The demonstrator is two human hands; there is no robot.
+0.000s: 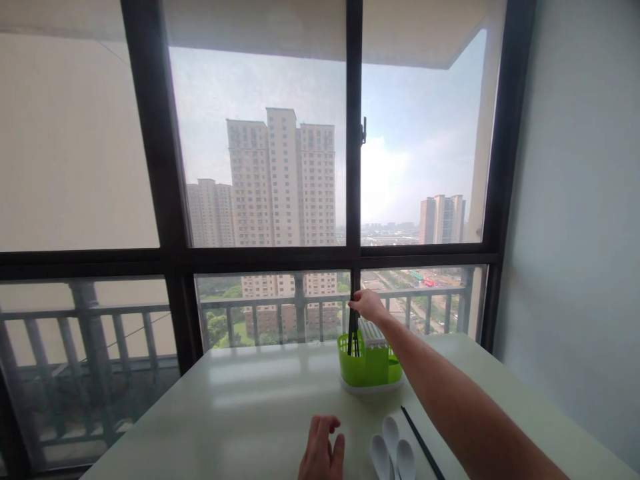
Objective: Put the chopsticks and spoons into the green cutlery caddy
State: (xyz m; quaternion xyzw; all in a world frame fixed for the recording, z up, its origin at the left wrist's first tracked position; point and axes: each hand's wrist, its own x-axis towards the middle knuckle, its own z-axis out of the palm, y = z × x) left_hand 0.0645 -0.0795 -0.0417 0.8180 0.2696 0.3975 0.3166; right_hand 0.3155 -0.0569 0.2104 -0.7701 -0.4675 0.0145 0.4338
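Note:
My right hand reaches over a green utensil holder with a white base. Its fingers pinch the upper ends of dark chopsticks, whose lower parts stand inside the holder's left compartment. How many of them the fingers grip is hard to make out. My left hand rests low over the table with its fingers loosely bent and apart, holding nothing. To its right lie several white spoons, cut off by the lower picture edge. Beside the spoons a dark chopstick or pair lies slanted on the table.
The pale, glossy table reaches up to a large dark-framed window. Outside are a balcony railing and tall buildings. A plain wall bounds the right side.

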